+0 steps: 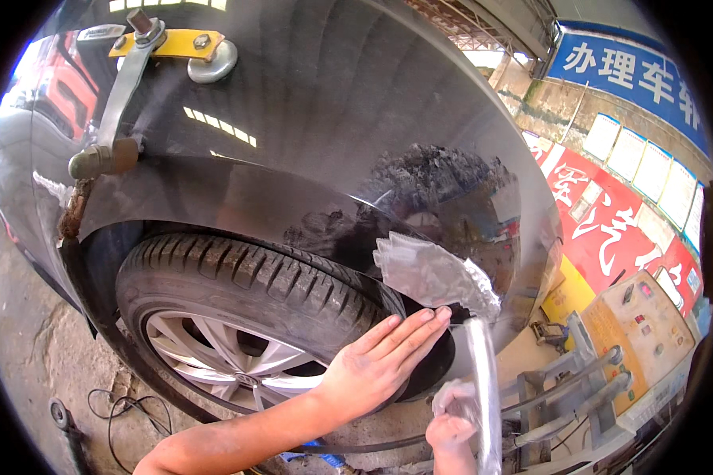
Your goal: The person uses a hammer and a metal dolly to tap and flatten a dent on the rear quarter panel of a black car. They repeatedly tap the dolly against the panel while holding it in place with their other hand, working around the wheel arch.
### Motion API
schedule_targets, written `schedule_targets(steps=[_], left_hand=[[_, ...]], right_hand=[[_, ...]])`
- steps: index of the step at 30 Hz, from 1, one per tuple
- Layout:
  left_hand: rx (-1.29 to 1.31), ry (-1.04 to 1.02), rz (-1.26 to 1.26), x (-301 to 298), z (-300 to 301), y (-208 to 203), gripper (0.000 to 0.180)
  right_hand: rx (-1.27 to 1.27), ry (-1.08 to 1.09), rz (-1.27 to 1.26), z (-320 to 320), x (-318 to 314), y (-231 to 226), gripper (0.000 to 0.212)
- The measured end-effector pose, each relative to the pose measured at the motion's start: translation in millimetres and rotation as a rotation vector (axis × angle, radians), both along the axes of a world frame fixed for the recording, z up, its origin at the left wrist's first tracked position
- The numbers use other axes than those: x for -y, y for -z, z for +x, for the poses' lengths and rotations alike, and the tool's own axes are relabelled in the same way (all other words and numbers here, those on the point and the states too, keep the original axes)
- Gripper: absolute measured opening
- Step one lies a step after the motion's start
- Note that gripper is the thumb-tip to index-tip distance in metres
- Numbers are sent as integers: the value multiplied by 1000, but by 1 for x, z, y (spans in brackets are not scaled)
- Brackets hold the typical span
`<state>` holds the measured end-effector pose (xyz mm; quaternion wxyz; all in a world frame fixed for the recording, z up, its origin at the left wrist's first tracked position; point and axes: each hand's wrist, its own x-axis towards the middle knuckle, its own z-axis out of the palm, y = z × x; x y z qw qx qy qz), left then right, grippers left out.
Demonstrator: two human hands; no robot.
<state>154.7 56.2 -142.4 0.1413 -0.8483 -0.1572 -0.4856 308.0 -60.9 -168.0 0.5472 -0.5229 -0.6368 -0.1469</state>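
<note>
My left hand (387, 360) reaches over the tyre (285, 289), fingers straight and together. Its fingertips are at the lower edge of a dark grey car body panel (309, 103), just below a bare, shiny metal patch (432, 273). Scuffed dark marks (436, 178) spread above that patch. To the right, my right hand (453, 416) is closed, with its fingers curled at a long silver metal bar (483, 388). The bar stands nearly upright, its top close to the patch's lower corner. Part of the right hand's grip is hidden.
A yellow and steel clamp tool (170, 43) with a rusty hook (75, 210) sits on the panel at upper left. A control machine (642, 332) with cables stands at right. Below lie a black cable (127, 404) and a dark tool (67, 423) on the concrete.
</note>
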Motion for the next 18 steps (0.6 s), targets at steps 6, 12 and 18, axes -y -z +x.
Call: schedule_targets(steps=[6,12,18], left_hand=[[-11,2,4,0,-1,0,62],[-55,-73,29,0,2,3,64],[146,-171,20,-1,2,-22,76]], right_hand=[[10,-28,-54,1,1,0,63],[-242,126,-120,-14,-4,-9,69],[-425,-156,-50,-20,8,-39,68]])
